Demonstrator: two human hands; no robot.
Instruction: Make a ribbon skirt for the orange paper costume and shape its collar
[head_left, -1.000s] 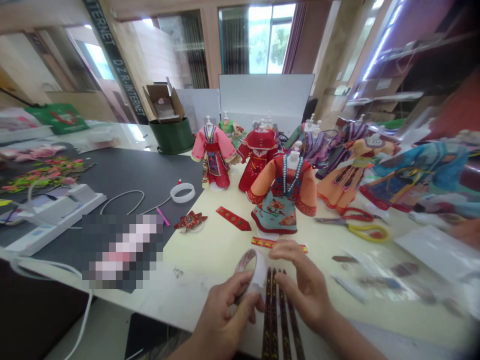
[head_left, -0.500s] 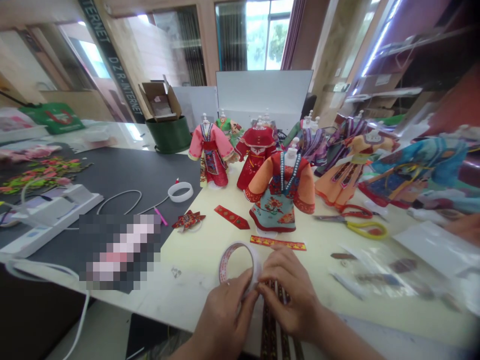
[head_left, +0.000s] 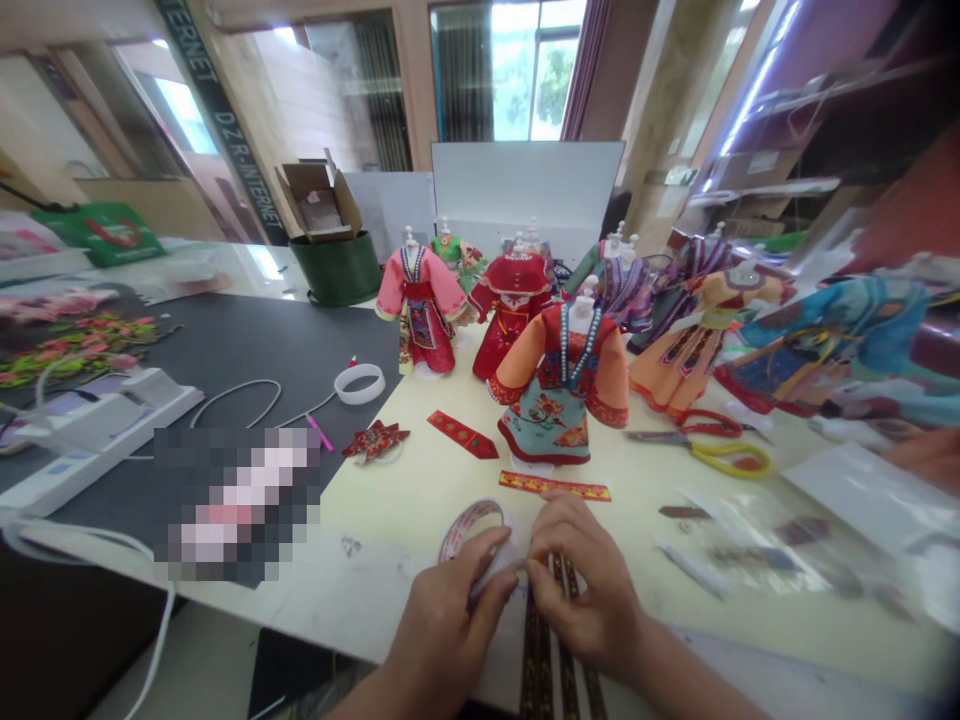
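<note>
My left hand [head_left: 446, 625] grips a roll of tape [head_left: 471, 530] with a patterned inner face, low on the pale tabletop [head_left: 390, 560]. My right hand [head_left: 589, 590] pinches the roll's right edge between thumb and fingers. Under that hand lie several long dark embroidered ribbon strips [head_left: 544, 660], partly hidden by it. Just beyond my fingers rests a red-and-gold trim strip [head_left: 555, 486], not touched by either hand.
Miniature costumes on white stands, including an orange-sleeved one [head_left: 562, 385], stand in a row beyond. Scissors with yellow handles [head_left: 731, 458] and a clear plastic bag [head_left: 750, 540] lie right. A red star-shaped piece [head_left: 375, 438] and white tape roll [head_left: 360, 384] lie left.
My right hand has moved from the ribbon strips onto the roll's edge. The roll has shifted left and turned, and my hands are closer together. The view has tilted slightly.
</note>
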